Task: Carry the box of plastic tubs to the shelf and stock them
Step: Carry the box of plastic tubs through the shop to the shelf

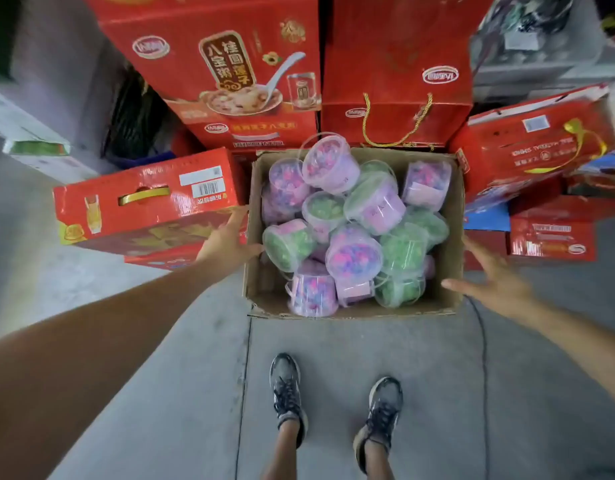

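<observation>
An open brown cardboard box [451, 258] stands on the concrete floor in front of my feet. It is heaped with several clear plastic tubs [354, 251] of purple, pink and green contents, lying at all angles. My left hand [226, 242] is at the box's left wall, fingers straight, thumb at the rim. To the right of the box, my right hand [493, 278] hovers with spread fingers, its thumb near the right wall; it looks slightly apart from the cardboard. Neither hand holds anything.
Red gift cartons crowd the box: a tall stack [223, 71] behind, one with a gold rope handle [396, 109], one lying at the left [143, 202], more at the right [534, 147]. My two sneakers [285, 389] stand on the grey floor [351, 341] below the box.
</observation>
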The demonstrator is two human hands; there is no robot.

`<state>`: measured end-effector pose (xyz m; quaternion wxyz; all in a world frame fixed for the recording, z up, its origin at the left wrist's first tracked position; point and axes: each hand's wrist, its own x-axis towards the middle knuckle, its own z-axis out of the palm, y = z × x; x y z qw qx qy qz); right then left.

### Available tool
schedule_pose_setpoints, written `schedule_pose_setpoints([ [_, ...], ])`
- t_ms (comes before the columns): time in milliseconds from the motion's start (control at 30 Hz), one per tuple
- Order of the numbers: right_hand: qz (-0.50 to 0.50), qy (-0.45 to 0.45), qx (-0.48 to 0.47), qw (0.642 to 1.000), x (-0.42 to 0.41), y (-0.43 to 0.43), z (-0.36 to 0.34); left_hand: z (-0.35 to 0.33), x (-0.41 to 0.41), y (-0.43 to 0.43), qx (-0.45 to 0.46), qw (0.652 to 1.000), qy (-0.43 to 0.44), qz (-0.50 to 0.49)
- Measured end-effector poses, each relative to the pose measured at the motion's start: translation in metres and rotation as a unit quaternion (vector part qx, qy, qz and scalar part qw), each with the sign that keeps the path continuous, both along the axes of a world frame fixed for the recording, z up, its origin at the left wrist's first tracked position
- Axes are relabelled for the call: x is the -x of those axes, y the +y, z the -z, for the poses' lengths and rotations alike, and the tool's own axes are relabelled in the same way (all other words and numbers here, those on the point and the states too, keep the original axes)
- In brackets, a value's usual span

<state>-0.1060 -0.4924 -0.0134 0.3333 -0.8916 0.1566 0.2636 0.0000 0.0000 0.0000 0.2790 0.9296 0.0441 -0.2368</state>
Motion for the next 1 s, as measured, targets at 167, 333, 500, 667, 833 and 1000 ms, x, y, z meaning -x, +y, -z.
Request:
schedule_pose_setpoints([
  [167,0.021,-0.001,-0.027,0.999,-0.003,-0.001,0.041,0.021,0.0,-0.003,0.024,0.999,0.026,-0.02],
  [333,0.081,-0.062,-0.019,0.995,-0.013,-0.008,0.068,0.047,-0.007,-0.001,0.06,0.996,-0.009,-0.065],
  [500,0.086,-0.044,-0.029,0.995,-0.032,-0.009,0.078,0.068,-0.01,0.001,0.075,0.99,-0.029,-0.113],
  [667,0.145,-0.042,-0.066,0.986,-0.049,-0.01,0.093,0.087,-0.02,-0.002,0.083,0.984,0.017,-0.158],
  [833,0.169,-0.033,-0.061,0.983,-0.059,-0.008,0.101,0.094,-0.021,-0.013,0.117,0.974,0.009,-0.196],
  [1000,0.167,-0.037,-0.037,0.985,-0.06,-0.005,0.1,0.093,-0.013,-0.016,0.148,0.967,-0.038,-0.204],
])
